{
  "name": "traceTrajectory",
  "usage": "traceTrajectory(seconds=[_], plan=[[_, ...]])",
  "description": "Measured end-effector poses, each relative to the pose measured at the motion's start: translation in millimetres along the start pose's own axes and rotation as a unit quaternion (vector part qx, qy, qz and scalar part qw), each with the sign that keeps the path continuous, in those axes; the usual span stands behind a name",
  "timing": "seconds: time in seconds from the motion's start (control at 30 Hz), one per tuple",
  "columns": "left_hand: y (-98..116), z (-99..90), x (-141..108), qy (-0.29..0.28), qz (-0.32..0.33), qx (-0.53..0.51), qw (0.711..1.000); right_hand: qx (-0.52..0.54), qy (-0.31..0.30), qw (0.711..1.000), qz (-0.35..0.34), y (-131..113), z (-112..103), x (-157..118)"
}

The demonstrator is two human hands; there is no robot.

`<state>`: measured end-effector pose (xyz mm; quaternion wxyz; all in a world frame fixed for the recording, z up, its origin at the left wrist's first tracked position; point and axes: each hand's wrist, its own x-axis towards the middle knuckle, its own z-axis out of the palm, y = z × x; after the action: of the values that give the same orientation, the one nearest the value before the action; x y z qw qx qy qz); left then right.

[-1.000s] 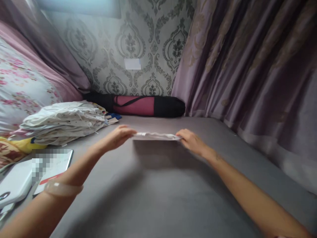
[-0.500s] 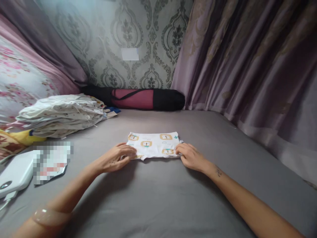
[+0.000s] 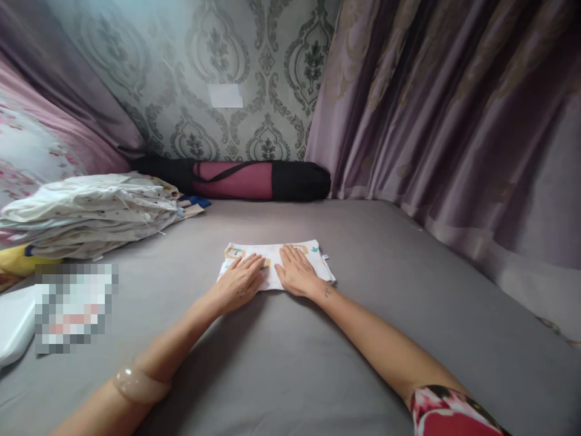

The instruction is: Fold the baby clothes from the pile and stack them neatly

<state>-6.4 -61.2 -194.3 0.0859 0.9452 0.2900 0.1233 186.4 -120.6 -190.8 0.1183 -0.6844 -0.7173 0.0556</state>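
A folded white garment [image 3: 271, 280] with orange and green prints lies flat on the grey bed sheet [image 3: 290, 363]. My left hand [image 3: 242, 278] rests palm down on its left half, fingers stretched out. On its right half lies my right hand [image 3: 297, 271], flat too, with the fingers pointing away from me. Both hands cover part of the printed cloth. A small tag sticks out at the garment's right edge. Neither hand grips anything.
To the left lies a pile of light-coloured clothes [image 3: 91, 209], with a yellow item [image 3: 18, 260] by it. A white power bank [image 3: 16, 321] and a pixelated object [image 3: 75, 312] are nearer. A black and maroon bag [image 3: 236, 180] lies along the wall; curtains [image 3: 436, 121] hang at right.
Both hands have left the garment's near side corners and moved inward onto its top, their fingers now flat. The view has shifted slightly to the right.
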Motion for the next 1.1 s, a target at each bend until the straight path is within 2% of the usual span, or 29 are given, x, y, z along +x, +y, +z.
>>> traceTrajectory(seconds=[0.13,0.3,0.43,0.63,0.8,0.97,1.1], plan=[[-18.7,13.6,-9.0,0.003,-0.05,0.0,0.999,0.012,-0.019,1.0,0.011,4.4,7.8,1.5],[-25.0,16.0,-15.3,0.061,-0.078,0.026,0.995,0.052,-0.065,0.996,0.01,13.3,-4.6,6.2],[-25.4,13.7,-18.0,0.097,-0.094,0.03,0.99,0.017,-0.016,0.999,0.031,27.6,-10.3,2.2],[-29.7,19.8,-21.7,0.123,-0.101,0.017,0.987,-0.009,-0.043,0.997,0.059,39.8,2.6,-1.9],[-29.1,20.1,-22.3,0.145,-0.122,-0.011,0.982,0.011,-0.066,0.996,0.054,45.2,-2.9,1.1],[-29.1,19.8,-22.0,0.164,-0.139,-0.034,0.976,-0.012,-0.018,0.996,0.083,60.8,-6.5,-2.0],[-30.2,19.0,-21.5,0.169,-0.158,-0.065,0.971,-0.022,-0.036,0.994,0.096,69.2,-2.2,-3.3]])
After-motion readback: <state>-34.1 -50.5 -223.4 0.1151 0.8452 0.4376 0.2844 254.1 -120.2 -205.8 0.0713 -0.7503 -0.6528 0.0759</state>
